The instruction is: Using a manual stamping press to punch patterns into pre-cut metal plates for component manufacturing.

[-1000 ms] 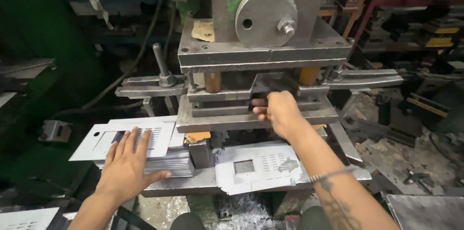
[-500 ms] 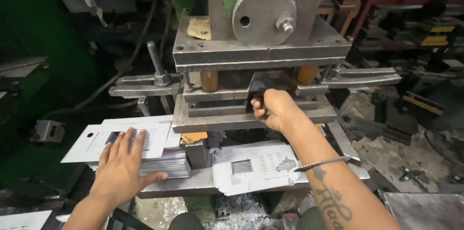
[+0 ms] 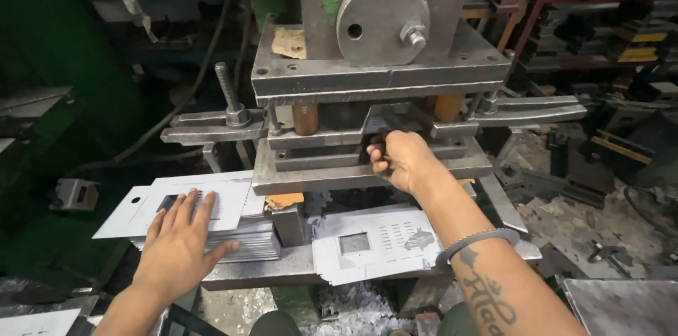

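Observation:
My right hand (image 3: 404, 161) reaches into the gap of a grey metal press die (image 3: 367, 170), its fingers curled on the edge of a thin metal sheet (image 3: 385, 121) that lies tilted between the upper and lower plates. My left hand (image 3: 178, 244) lies flat, fingers spread, on top of a stack of punched metal sheets (image 3: 212, 217) left of the die. Its palm covers the near end of the top sheet. A punched sheet with a square hole and slots (image 3: 374, 241) lies on the press bed below my right forearm.
The press ram with a round disc and bolt (image 3: 381, 18) hangs above the die. Clamp bars (image 3: 205, 131) (image 3: 537, 111) stick out to both sides. Metal scrap chips (image 3: 353, 308) lie under the bed. Racks of dark tooling (image 3: 607, 32) fill the right background.
My right hand has stayed at the die opening, shifting only slightly. My left hand has stayed flat on the stack.

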